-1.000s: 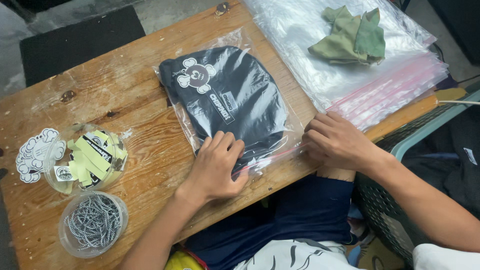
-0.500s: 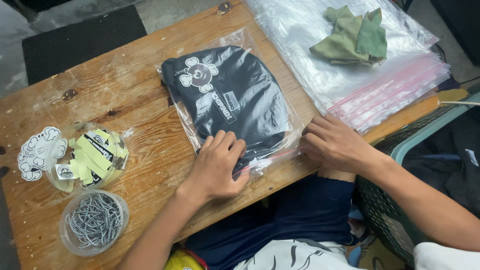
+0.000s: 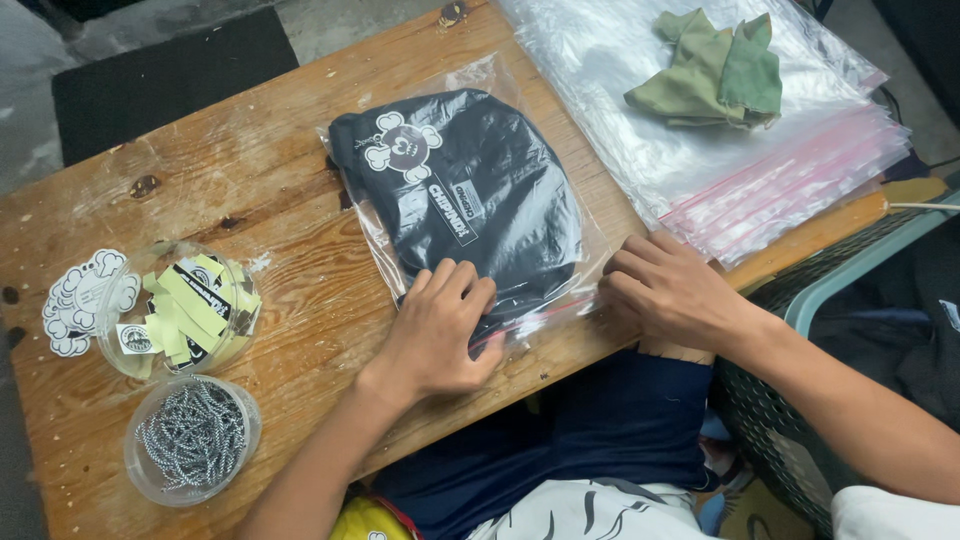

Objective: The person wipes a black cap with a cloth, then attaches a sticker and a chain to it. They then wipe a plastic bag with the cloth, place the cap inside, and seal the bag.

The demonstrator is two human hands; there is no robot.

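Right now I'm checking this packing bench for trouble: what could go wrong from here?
1. The clear bag with the dark garment lies at the wooden table edge under the left hand and right hand; a slip could push it off.
2. The open tub of metal chains sits near the table's edge and might be knocked over.
3. The stack of empty bags overhangs the table and may slide.

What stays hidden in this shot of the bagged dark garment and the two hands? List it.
Head view only:
- Bag's zip edge: covered by the left hand, so sealed or not is unclear.
- Right hand: its fingertips at the bag's corner, grip unclear.
- Stack of clear bags: cut off by the top edge.
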